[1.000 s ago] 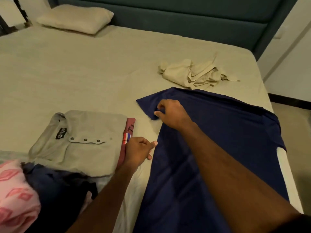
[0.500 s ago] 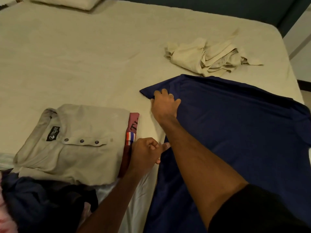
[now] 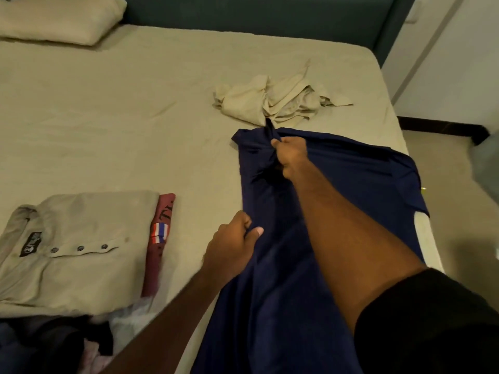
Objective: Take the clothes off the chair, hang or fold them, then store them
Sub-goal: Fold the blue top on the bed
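Nearest to me, at the lower left, I note a heap of dark clothes [image 3: 40,344] lying at the bed's near edge, with some pale pink fabric showing among them. Just beyond the heap sits a folded beige shirt [image 3: 78,249], buttons and a black label facing up, stacked on a folded maroon garment [image 3: 159,244] whose striped tag shows at its right side. To the right, the navy shirt [image 3: 351,184] is spread over the near right part of the bed [image 3: 108,130], its lower end running out of my view at the bottom. My left hand [image 3: 232,249] pinches the shirt's left edge between thumb and curled fingers. My right hand [image 3: 290,156], further out and well apart from the left, grips a bunched fold of the same shirt near its far end. Just past that end lies a crumpled cream cloth [image 3: 275,102]. At the far left corner I record a pillow [image 3: 59,18] against the dark headboard [image 3: 256,12].
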